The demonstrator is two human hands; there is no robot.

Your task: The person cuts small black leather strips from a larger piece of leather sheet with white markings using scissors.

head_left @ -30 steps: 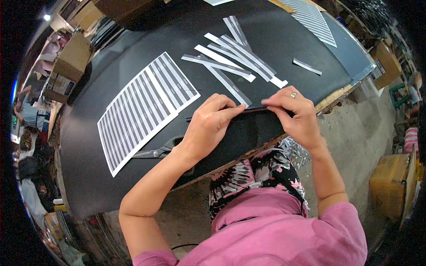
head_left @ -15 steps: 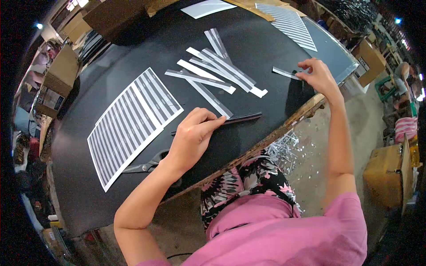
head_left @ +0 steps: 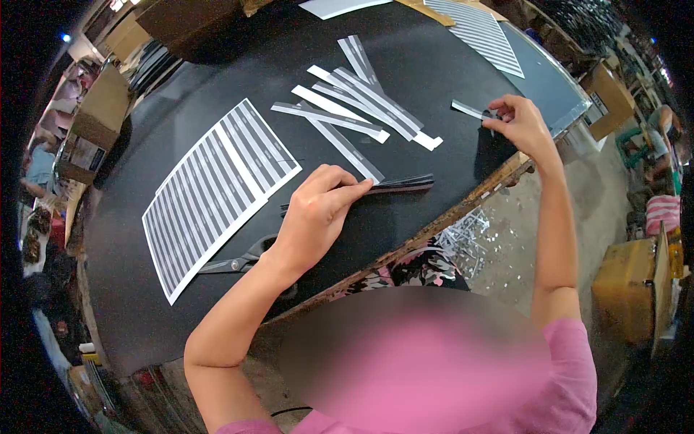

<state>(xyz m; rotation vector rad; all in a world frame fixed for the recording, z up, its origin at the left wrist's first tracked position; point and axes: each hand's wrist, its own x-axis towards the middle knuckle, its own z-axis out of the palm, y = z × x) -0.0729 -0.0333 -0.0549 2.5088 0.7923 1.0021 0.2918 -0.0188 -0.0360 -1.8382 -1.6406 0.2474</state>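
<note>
Grip of right hand [head_left: 522, 124] pinches short strip [head_left: 468, 110] by its end.

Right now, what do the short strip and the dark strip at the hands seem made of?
The short strip, pinched by right hand: likely printed paper, matte white-grey, thin and flat. The dark strip under left hand: black, slight sheen, stiff-looking; possibly plastic or coated card, uncertain.

2 striped sheets [head_left: 217, 188], perhaps 7 cut strips [head_left: 376, 103], 1 scissors [head_left: 235, 264], 1 dark strip [head_left: 402, 185]

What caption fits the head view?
Left hand holds a dark strip on the table; right hand pinches a short paper strip.
</note>
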